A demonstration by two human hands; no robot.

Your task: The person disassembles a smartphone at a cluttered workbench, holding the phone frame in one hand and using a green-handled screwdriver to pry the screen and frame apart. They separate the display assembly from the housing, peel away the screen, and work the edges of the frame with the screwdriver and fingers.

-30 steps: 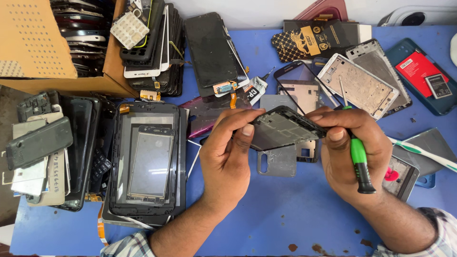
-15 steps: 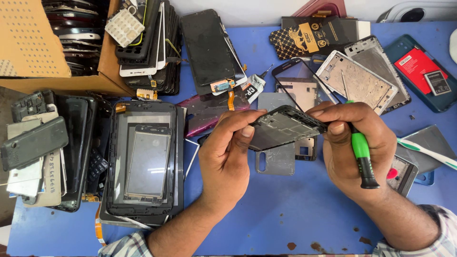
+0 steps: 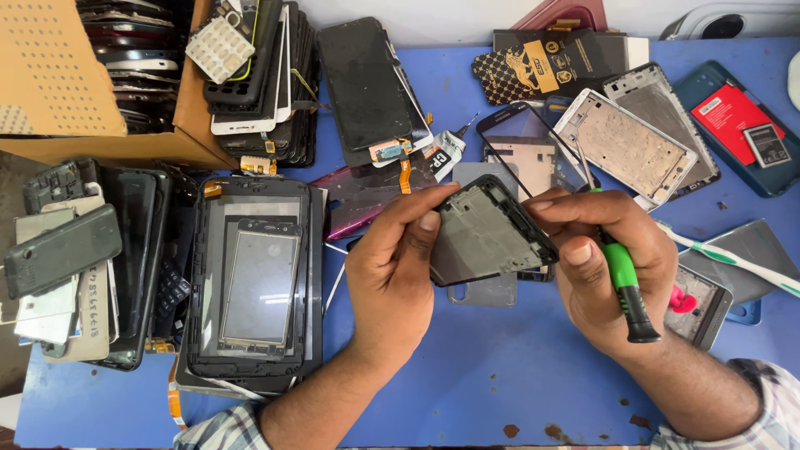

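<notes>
At the left edge of the frame, a stack of dark phone parts (image 3: 92, 258) is laid beside a cardboard box (image 3: 58, 83). Left of centre, a black framed screen assembly (image 3: 254, 287) is placed flat on the blue table (image 3: 467, 375). At centre, a dark phone frame (image 3: 487, 233) is gripped, tilted, by the left hand (image 3: 396, 275) and right hand (image 3: 612, 267). A green-handled screwdriver (image 3: 621, 279) is also clasped in the right hand. A toothbrush (image 3: 733, 260) is seen at the right.
</notes>
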